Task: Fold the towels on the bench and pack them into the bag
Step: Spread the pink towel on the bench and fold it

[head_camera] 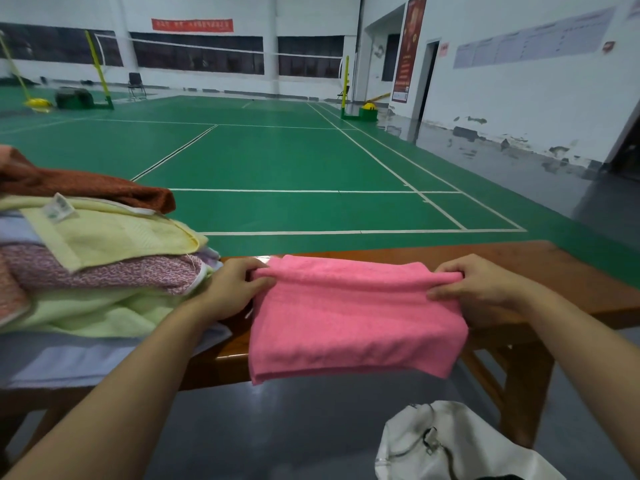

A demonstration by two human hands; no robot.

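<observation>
Pink towel edge pinched between both hands' fingers.

Your left hand pinched the left end of the pink towel, fingers curled over its folded edge. Your right hand gripped the towel's right end likewise, both forearms reaching forward.

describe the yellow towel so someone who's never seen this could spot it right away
Start at the wooden bench in front of the green court and look to its left end, where a pile of towels sits. The pale yellow towel lies near the top, above the purple knit towel and below the rust brown towel. It alone shows a small white tag.
</observation>
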